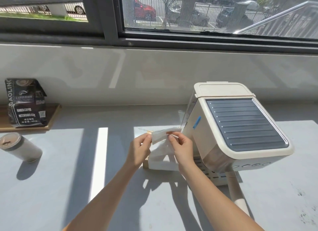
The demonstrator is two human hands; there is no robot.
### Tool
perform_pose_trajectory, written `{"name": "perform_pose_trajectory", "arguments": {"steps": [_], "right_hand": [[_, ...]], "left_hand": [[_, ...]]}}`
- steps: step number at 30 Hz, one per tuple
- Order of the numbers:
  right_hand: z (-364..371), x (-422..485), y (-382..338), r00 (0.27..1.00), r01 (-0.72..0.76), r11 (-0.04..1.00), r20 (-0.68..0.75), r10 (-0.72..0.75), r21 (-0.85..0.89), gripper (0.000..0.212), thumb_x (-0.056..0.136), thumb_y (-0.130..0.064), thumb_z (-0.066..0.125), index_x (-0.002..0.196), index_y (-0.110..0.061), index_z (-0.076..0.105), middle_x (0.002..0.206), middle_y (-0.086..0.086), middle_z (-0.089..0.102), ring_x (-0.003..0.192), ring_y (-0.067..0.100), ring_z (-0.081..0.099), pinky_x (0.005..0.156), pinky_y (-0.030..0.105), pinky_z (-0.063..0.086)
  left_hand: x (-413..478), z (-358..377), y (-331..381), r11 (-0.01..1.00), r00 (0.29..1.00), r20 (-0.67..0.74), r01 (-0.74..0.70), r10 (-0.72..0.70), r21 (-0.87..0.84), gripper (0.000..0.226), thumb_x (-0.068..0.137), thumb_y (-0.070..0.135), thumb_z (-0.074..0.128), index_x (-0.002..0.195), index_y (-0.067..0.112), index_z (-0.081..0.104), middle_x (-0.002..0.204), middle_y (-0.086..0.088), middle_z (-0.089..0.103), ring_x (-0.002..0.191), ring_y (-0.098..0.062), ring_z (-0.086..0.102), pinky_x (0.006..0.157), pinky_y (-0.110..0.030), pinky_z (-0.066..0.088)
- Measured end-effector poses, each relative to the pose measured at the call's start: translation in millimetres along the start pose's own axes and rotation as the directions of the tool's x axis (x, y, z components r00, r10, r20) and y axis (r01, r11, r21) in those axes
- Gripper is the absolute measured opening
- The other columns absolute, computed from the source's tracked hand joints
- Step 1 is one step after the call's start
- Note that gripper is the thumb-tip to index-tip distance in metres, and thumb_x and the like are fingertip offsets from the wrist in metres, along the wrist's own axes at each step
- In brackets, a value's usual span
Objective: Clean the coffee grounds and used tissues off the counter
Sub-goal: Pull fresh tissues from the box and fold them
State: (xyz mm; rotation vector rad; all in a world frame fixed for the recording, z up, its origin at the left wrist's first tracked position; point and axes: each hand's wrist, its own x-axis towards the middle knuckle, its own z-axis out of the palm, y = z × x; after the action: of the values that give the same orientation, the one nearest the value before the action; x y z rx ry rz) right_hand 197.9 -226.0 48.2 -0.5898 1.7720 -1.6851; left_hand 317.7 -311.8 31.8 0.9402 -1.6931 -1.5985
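A white tissue [160, 136] is stretched between both hands above the white tissue box [160, 163] in the middle of the grey counter [68, 187]. My left hand [139, 149] pinches its left end and my right hand [182, 148] pinches its right end with thumb and fingers. The tissue's lower part hangs down into the box. Dark coffee grounds [301, 193] lie scattered on the counter at the far right, with more specks near the right edge.
A cream coffee machine [240, 127] stands just right of the box, its portafilter handle [239, 194] sticking toward me. A black coffee bag [25, 103] sits on a wooden tray [53, 115] at far left, a lidded cup [19, 147] in front of it.
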Motion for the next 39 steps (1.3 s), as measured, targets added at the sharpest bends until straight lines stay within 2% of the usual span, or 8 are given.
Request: {"name": "perform_pose_trajectory", "arguments": {"steps": [5, 8, 15, 25, 28, 32, 35, 39], "right_hand": [[12.3, -5.7, -15.7, 0.994, 0.103, 0.992, -0.053, -0.100, 0.070, 0.014, 0.089, 0.000, 0.061, 0.086, -0.008, 0.071, 0.083, 0.004, 0.070, 0.074, 0.009, 0.063, 0.069, 0.018, 0.050], [15.6, -14.8, -38.9, 0.967, 0.254, 0.963, -0.055, -0.249, 0.090, 0.018, 0.088, 0.002, 0.063, 0.083, -0.013, 0.071, 0.082, -0.003, 0.071, 0.077, 0.004, 0.065, 0.074, 0.018, 0.050], [5.7, -42.2, -105.3, 0.835, 0.545, 0.835, 0.044, -0.549, 0.077, 0.012, 0.088, -0.017, 0.067, 0.080, -0.026, 0.069, 0.073, -0.012, 0.068, 0.068, 0.005, 0.057, 0.064, 0.019, 0.045], [-70.3, -98.1, -109.3, 0.826, 0.550, 0.835, -0.131, -0.548, -0.026, 0.017, 0.089, -0.036, 0.059, 0.073, -0.028, 0.059, 0.057, 0.003, 0.047, 0.055, 0.009, 0.039, 0.052, 0.031, 0.034], [-110.3, -119.5, -110.0, 0.866, 0.495, 0.861, 0.010, -0.499, 0.117, 0.008, 0.088, -0.033, 0.061, 0.094, -0.028, 0.059, 0.064, -0.004, 0.055, 0.060, 0.013, 0.047, 0.057, 0.030, 0.041], [-182.9, -146.6, -101.7, 0.938, 0.163, 0.951, 0.257, -0.232, 0.263, 0.060, 0.081, -0.028, 0.065, 0.135, -0.020, 0.041, 0.103, 0.010, 0.071, 0.092, 0.025, 0.069, 0.080, 0.036, 0.055], [-252.5, -169.6, -80.5, 0.916, -0.049, 0.985, 0.401, -0.021, 0.163, 0.047, 0.082, -0.030, 0.064, 0.123, -0.008, 0.059, 0.114, 0.015, 0.070, 0.105, 0.033, 0.067, 0.088, 0.047, 0.051], [-335.7, -200.0, -48.1, 0.949, -0.091, 0.996, 0.306, 0.081, 0.017, 0.040, 0.079, -0.033, 0.068, 0.107, -0.005, 0.068, 0.097, 0.009, 0.071, 0.087, 0.021, 0.065, 0.071, 0.030, 0.051]], "left_hand": [[-9.0, -6.7, 15.1, 0.992, 0.991, 0.126, -0.049, 0.034, 0.119, 0.046, 0.073, 0.048, 0.066, 0.108, 0.019, 0.066, 0.103, -0.001, 0.070, 0.093, -0.014, 0.063, 0.086, -0.032, 0.046], [-15.0, -9.9, 30.4, 0.987, 0.995, 0.066, -0.088, 0.080, 0.134, 0.043, 0.075, 0.030, 0.079, 0.113, 0.017, 0.065, 0.105, -0.001, 0.071, 0.096, -0.013, 0.065, 0.093, -0.038, 0.048], [-46.0, -16.6, 106.9, 0.952, 0.950, 0.108, -0.299, 0.292, 0.059, 0.032, 0.081, 0.021, 0.070, 0.110, 0.031, 0.063, 0.103, 0.019, 0.072, 0.102, -0.001, 0.065, 0.088, -0.021, 0.050], [-122.4, 39.4, 137.6, 0.992, 0.968, 0.218, -0.127, 0.126, -0.008, 0.017, 0.088, 0.019, 0.063, 0.102, 0.013, 0.071, 0.099, -0.006, 0.075, 0.089, -0.016, 0.070, 0.078, -0.029, 0.054], [-151.1, 71.6, 136.9, 0.994, 0.976, 0.198, -0.075, 0.090, -0.078, 0.019, 0.086, 0.025, 0.066, 0.102, 0.017, 0.072, 0.098, -0.005, 0.076, 0.088, -0.016, 0.071, 0.073, -0.025, 0.055], [-184.3, 126.7, 140.4, 0.979, 0.991, 0.129, -0.014, 0.041, -0.204, 0.016, 0.088, 0.027, 0.064, 0.101, 0.022, 0.073, 0.090, 0.002, 0.077, 0.083, -0.014, 0.073, 0.064, -0.021, 0.055], [-206.1, 175.5, 134.7, 0.983, 0.975, 0.220, 0.046, -0.005, -0.179, 0.021, 0.083, 0.036, 0.060, 0.098, 0.029, 0.073, 0.098, -0.003, 0.076, 0.093, -0.023, 0.071, 0.074, -0.033, 0.058], [-231.1, 234.8, 103.2, 0.949, 0.822, 0.542, 0.287, -0.176, -0.127, 0.039, 0.084, 0.033, 0.056, 0.117, 0.015, 0.065, 0.116, -0.014, 0.069, 0.107, -0.028, 0.066, 0.085, -0.041, 0.056]]}}
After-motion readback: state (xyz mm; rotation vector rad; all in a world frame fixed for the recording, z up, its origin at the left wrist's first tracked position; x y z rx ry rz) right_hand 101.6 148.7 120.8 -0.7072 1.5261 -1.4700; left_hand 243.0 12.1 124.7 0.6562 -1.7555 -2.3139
